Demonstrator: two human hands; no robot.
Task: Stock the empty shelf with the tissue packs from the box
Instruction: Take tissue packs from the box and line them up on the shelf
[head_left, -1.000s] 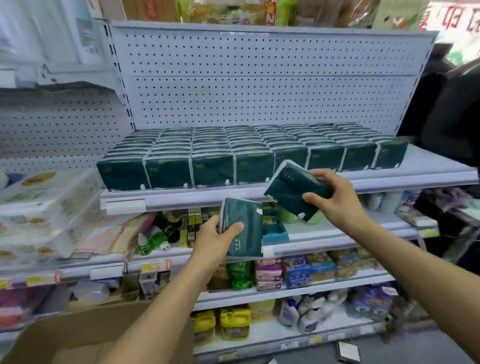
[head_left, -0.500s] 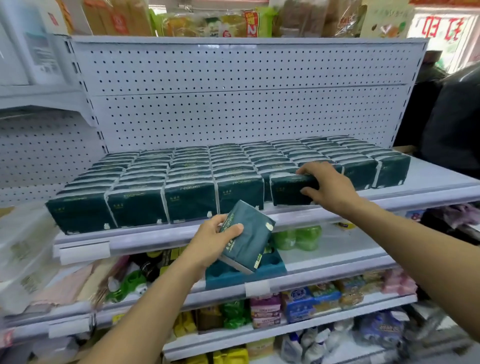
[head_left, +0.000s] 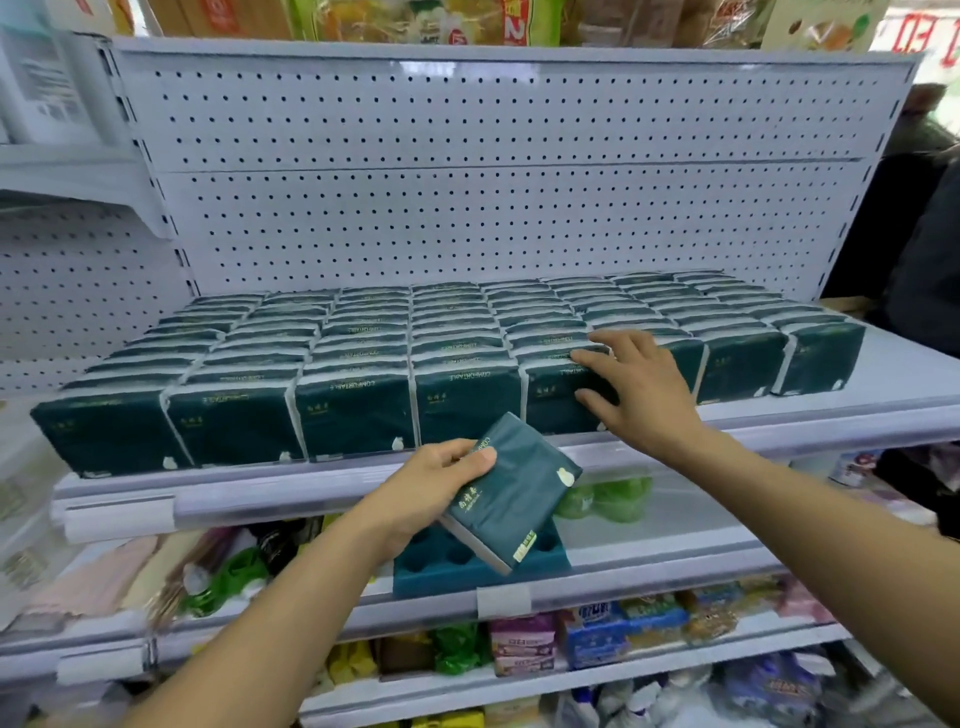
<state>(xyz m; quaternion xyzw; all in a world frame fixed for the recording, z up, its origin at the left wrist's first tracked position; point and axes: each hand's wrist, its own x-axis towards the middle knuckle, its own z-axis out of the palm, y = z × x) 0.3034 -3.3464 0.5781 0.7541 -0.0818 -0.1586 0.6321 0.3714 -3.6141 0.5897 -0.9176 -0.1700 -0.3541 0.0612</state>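
Tissue packs (head_left: 363, 364) in dark green wrap fill my shelf (head_left: 909, 384) in close rows, upright, faces toward me, their long sides running left to right. One loose pack (head_left: 511, 501) sits in my left hand (head_left: 431, 488) at about 6 o'clock, just in front of the shelf's lip; my thumb lies on its face and my fingers curl behind it. It tilts, its long axis running from 11 toward 5 o'clock. My right hand (head_left: 644, 395), at 3 o'clock from centre, has spread fingers over the top and thumb on the face of a front-row pack (head_left: 561, 400); whether it grips or only presses I cannot tell. White pegboard (head_left: 467, 208) backs the shelf. Below, a blue moulded tray (head_left: 467, 564) and green bottles (head_left: 608, 499) stand on the next shelf, with mixed goods lower down.
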